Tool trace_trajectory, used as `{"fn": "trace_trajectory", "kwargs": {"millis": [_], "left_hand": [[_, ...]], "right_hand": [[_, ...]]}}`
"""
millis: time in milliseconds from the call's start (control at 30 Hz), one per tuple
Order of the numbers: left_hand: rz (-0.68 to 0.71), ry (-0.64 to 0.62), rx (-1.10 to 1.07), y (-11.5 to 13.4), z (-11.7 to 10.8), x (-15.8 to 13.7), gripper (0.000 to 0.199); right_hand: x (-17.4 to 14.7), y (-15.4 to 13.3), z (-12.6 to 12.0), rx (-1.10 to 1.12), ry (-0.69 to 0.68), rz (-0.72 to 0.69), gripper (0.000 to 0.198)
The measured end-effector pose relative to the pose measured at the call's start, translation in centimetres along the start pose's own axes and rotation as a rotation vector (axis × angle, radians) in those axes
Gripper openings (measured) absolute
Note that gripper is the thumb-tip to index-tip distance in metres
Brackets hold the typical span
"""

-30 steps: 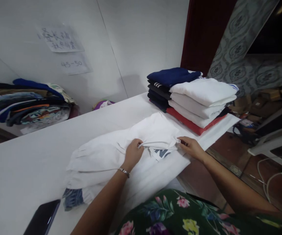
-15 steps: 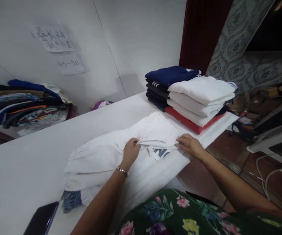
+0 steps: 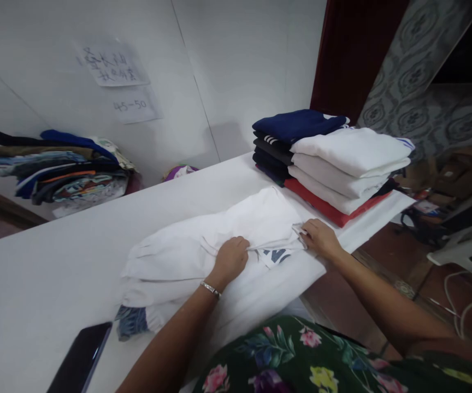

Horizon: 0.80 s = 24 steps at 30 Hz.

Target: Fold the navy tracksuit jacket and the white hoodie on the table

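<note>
A white top with dark lettering lies partly folded over on the white table, the letters half covered by the folded layer. My left hand, a bracelet at its wrist, presses on the fold near the middle with curled fingers; the fingertips are partly hidden in the fabric. On the right side, my right hand pinches the top's edge between thumb and fingers. A patch of dark blue patterned fabric pokes out from under the left end of the top.
Folded clothes are stacked in two piles, a dark pile and a mostly white one, at the table's far right. A phone rests at the front left. More clothes are piled beyond the far edge. Handwritten papers hang on the wall.
My left hand has moved slightly right and settled flatter on the fold. My right hand has lifted and turned the pinched edge a little. The whole view has shifted slightly left.
</note>
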State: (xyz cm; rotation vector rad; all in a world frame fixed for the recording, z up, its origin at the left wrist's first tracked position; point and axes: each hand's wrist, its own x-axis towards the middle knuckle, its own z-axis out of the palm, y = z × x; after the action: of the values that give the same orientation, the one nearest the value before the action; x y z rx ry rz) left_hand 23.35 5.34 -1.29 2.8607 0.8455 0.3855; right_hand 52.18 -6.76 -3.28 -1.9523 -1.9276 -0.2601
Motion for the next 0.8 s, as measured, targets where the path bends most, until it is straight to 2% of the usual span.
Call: {"fn": "trace_trajectory", "kwargs": {"millis": [100,200,267,367,467,567,700,800], "left_hand": [[0.058,-0.017,-0.018,-0.1,-0.3,-0.3,0.015],[0.029,-0.014,-0.149,-0.1,-1.5,-0.2,0.011],[-0.012,0.047,-0.190,-0.4,-2.5,0.1,0.018],[-0.071,0.216,-0.157,-1.2,-3.6,1.3,0.021],[-0.161,0.308,-0.078,-2.4,-3.4,2.6,0.028],[-0.272,0.248,0.043,-3.4,-1.9,3.3,0.041],[-0.324,0.115,0.116,-4.0,-0.2,3.2,0.047],[-0.323,0.139,0.135,-3.7,-0.3,2.9,0.043]], "right_hand": [[-0.3,0.3,-0.1,0.022,-0.030,0.014,0.013],[-0.3,0.5,-0.7,0.095,-0.104,0.007,0.018],[-0.2,0.6,-1.4,0.128,-0.110,-0.027,0.023],[-0.3,0.9,-2.0,0.163,-0.032,-0.081,0.038],[-0.2,1.4,-1.8,0.196,0.042,-0.076,0.051],[0.2,1.6,-0.5,0.219,0.065,-0.036,0.058],[0.6,0.9,2.0,0.211,-0.034,-0.024,0.062],[0.5,0.1,3.3,0.145,-0.094,-0.040,0.063]]}}
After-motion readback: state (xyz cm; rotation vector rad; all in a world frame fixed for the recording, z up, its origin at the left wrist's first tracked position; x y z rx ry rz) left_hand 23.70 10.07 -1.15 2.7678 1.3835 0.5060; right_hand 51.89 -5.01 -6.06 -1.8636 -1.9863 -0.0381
